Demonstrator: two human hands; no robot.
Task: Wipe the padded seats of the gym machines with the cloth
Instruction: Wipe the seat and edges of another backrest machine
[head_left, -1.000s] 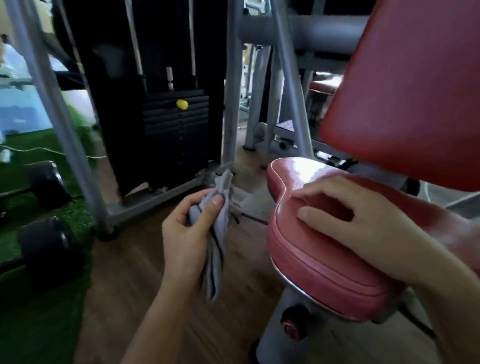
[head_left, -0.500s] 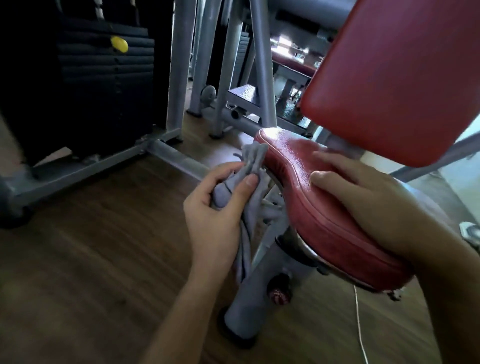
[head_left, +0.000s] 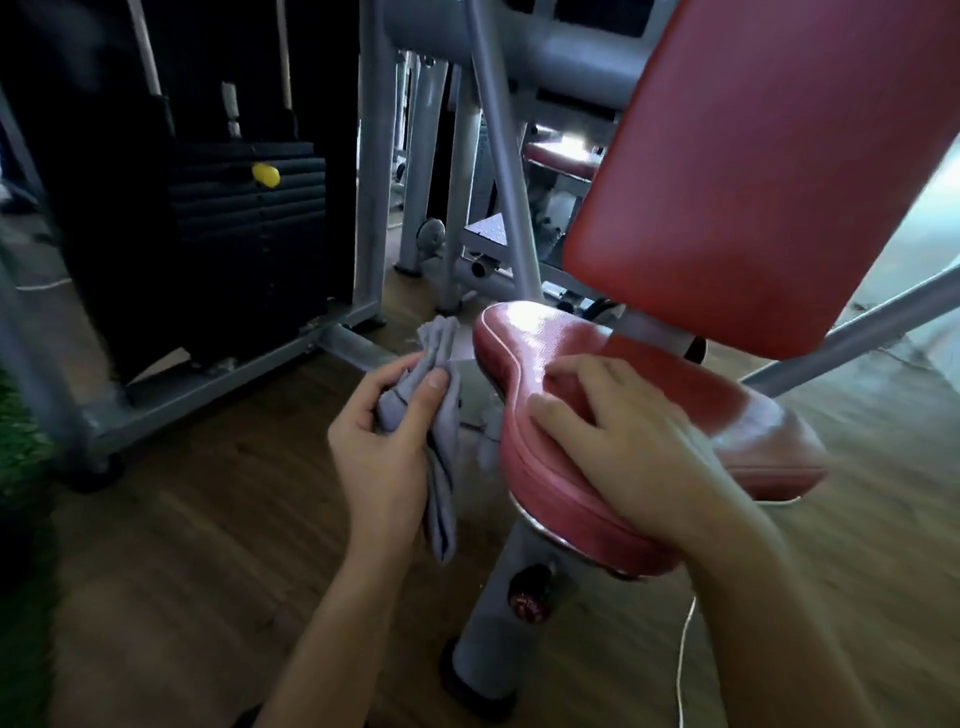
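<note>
- Wooden floor is spreading under grey machine frames, with a black weight stack sitting far left.
- Right of centre, the red seat is lying with its long axis running from far left to near right, under the tilted backrest.
- On top of it, the right hand is resting palm down, fingers loosely bent, gripping nothing.
- Just left of the seat's edge, the left hand is bunching the grey cloth between thumb and fingers; I cannot tell whether the cloth is touching the pad.
- With the cloth sitting on the left, I'm judging the coming move as a short sweep rightward onto the pad.
</note>
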